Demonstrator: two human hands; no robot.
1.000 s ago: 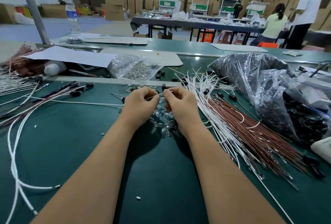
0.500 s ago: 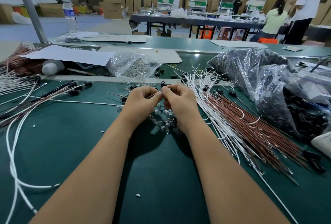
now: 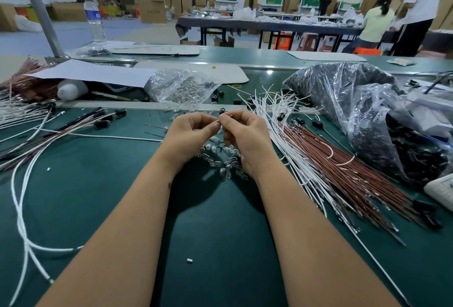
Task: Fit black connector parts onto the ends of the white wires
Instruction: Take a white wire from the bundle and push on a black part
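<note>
Reaching forward side by side, the left hand (image 3: 190, 136) and right hand (image 3: 246, 138) met fingertip to fingertip, fingers curled, pinching something too small to identify. The white wires (image 3: 289, 130) lay fanned at three o'clock, black connector parts (image 3: 282, 117) scattered among them.

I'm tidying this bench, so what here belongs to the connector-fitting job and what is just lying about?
For the job:
- left hand and right hand, pinching a small part together
- white wires
- bag of black connector parts

Lying about:
- water bottle
- sheet of paper
- brown wires
</note>
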